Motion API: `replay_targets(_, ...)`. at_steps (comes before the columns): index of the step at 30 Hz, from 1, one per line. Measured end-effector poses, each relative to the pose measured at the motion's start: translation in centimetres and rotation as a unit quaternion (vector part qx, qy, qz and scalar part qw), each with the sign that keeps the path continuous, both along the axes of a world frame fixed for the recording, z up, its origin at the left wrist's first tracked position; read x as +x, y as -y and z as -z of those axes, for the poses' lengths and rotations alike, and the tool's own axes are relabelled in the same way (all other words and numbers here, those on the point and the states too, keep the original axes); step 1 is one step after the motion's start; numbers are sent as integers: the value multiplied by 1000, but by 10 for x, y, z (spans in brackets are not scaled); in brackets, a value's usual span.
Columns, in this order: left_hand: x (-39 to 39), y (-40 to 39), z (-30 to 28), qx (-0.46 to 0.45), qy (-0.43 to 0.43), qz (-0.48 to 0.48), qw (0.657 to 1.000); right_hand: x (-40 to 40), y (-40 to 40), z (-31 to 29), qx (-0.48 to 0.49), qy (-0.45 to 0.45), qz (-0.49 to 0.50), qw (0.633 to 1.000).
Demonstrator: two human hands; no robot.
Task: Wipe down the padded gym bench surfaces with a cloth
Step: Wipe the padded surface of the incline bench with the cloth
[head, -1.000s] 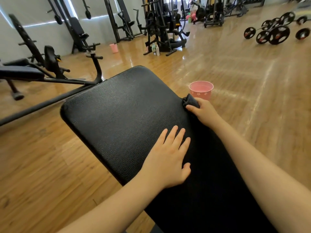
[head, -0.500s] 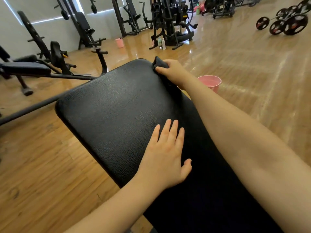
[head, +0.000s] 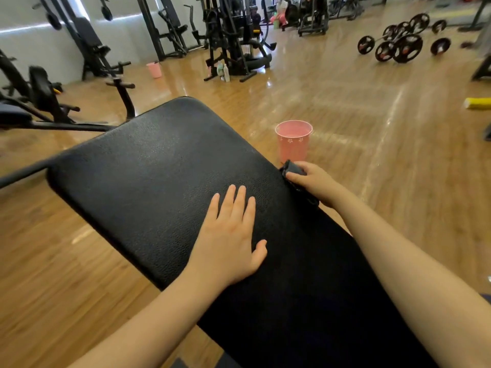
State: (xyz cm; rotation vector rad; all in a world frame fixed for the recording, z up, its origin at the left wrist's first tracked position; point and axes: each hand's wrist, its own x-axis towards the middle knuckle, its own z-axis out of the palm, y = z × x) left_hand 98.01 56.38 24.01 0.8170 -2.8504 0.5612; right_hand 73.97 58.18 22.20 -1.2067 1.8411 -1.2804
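Observation:
A black padded bench [head: 148,166] runs from the near right to the middle left of the head view. My left hand [head: 229,237] lies flat on the pad with straight fingers. My right hand [head: 316,181] grips a dark cloth [head: 293,167] against the bench's right edge, about halfway along the pad. Part of the cloth hangs under my palm along the edge.
A pink bucket [head: 293,140] stands on the wooden floor just beyond my right hand. Another pink bucket [head: 154,69] sits far left by black gym machines [head: 233,35]. Barbell plates [head: 401,43] lie at the far right. A bench frame bar [head: 66,126] extends left.
My right hand slid the cloth out to the bench's far corner half a second ago and has drawn it back along the right edge to mid-pad. My left hand stayed flat in place.

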Motion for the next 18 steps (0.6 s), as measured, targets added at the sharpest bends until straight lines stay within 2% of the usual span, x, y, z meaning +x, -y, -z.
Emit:
replay_targets(3, 0, 0, -1, 1, -1, 0, 1000, 8, 18, -15, -36, 17, 5, 999)
replay_targets(7, -1, 0, 0, 2, 0, 0, 1000, 13, 3, -8, 0, 75, -53, 996)
replay_targets(18, -1, -1, -1, 3, 14, 2, 1000, -12, -97, 58, 39, 65, 8, 997)
